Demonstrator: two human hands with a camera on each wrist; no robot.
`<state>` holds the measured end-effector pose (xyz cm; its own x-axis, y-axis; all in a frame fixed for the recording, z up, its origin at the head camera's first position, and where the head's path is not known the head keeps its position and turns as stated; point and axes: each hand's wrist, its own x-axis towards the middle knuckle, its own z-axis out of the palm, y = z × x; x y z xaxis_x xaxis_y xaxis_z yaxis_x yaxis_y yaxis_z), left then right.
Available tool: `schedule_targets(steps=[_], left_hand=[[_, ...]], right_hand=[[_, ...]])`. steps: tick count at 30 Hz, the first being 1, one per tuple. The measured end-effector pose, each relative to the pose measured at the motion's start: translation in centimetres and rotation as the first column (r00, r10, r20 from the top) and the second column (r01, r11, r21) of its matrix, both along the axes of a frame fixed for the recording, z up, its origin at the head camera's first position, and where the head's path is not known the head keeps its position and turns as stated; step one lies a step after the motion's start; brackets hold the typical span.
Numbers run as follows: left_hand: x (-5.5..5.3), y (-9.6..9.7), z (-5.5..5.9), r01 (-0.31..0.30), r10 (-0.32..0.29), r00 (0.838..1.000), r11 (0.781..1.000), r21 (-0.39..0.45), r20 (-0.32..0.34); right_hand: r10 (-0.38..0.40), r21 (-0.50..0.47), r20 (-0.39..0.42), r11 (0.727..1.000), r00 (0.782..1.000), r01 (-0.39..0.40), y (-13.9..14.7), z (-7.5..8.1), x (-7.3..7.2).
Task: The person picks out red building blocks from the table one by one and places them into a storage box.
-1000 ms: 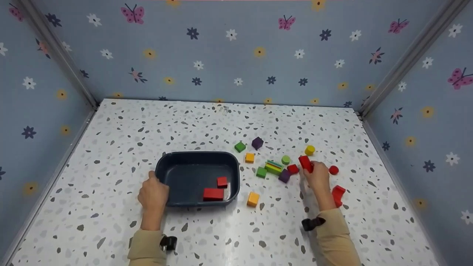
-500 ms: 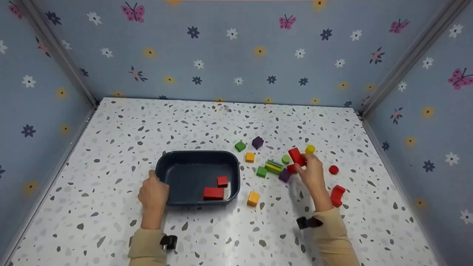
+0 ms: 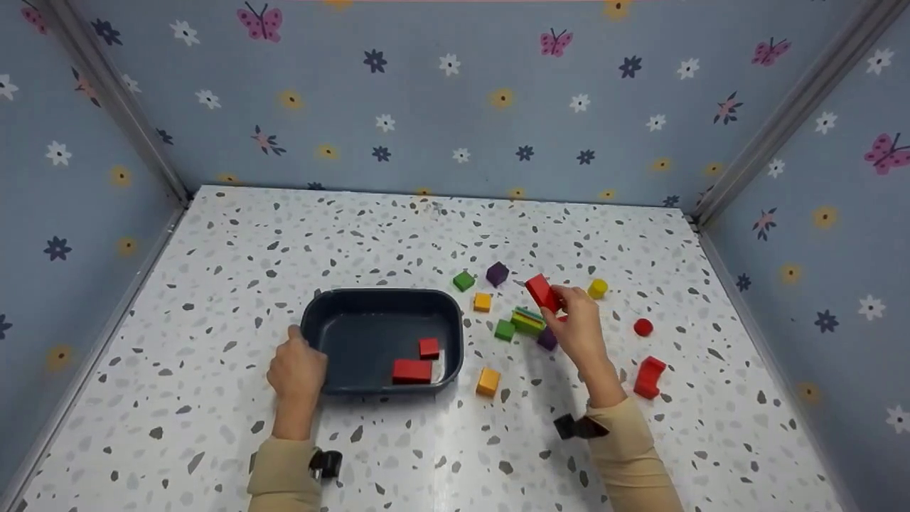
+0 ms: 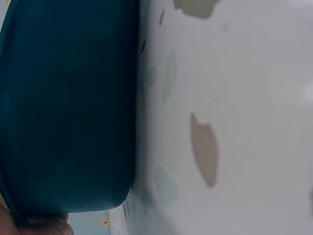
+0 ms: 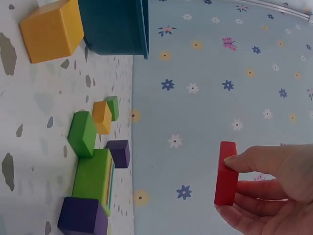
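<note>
My right hand (image 3: 580, 320) pinches a red rectangular block (image 3: 542, 292) between thumb and fingers. In the right wrist view the same red block (image 5: 226, 173) shows well above the table, tilted slightly. A dark blue tub (image 3: 355, 348) stands left of centre, holding a red rectangular block (image 3: 411, 372) and a small red cube (image 3: 429, 348) near its right front corner. My left hand (image 3: 296, 366) grips the tub's left rim. The left wrist view shows the tub's outer wall (image 4: 73, 107) with part of the left fingers (image 4: 46, 226) at its rim.
Right of the tub lie orange cubes (image 3: 488, 382), green cubes (image 3: 505, 329), purple blocks (image 3: 497, 274) and a striped green block (image 3: 527, 321). Farther right are a yellow cylinder (image 3: 597, 288), a red round block (image 3: 643, 327) and a red arch block (image 3: 649, 377). Patterned walls border the table.
My right hand has carried the red rectangular block leftward, away from the yellow cylinder and over the cluster of blocks. The left hand and tub stay in place.
</note>
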<state>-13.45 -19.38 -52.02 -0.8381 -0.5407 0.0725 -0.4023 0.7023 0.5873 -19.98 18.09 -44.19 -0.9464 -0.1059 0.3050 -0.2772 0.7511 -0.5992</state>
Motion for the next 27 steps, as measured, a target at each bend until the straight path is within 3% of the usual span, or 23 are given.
schedule_targets(steps=[4, 16, 21, 27], left_hand=[[0.0, 0.0, 0.0, 0.004, -0.004, 1.000, 1.000, 0.005, 0.009], [-0.1, 0.0, -0.1, 0.018, -0.018, 1.000, 1.000, -0.005, -0.021], [-0.1, 0.0, 0.0, 0.014, -0.014, 1.000, 1.000, 0.008, 0.009], [-0.1, 0.0, 0.0, 0.010, -0.011, 1.000, 1.000, 0.009, 0.013]], right_hand=[[0.028, 0.007, -0.049, 1.000, 0.998, -0.027, -1.0, 0.1, 0.0], [0.087, -0.012, 0.002, 0.996, 0.996, -0.087, -4.4, 0.7, 0.3], [0.115, 0.002, 0.008, 0.993, 0.993, -0.115, -5.8, 0.6, 0.5], [0.189, 0.008, -0.062, 0.982, 0.980, -0.189, -7.3, 0.2, 0.6]])
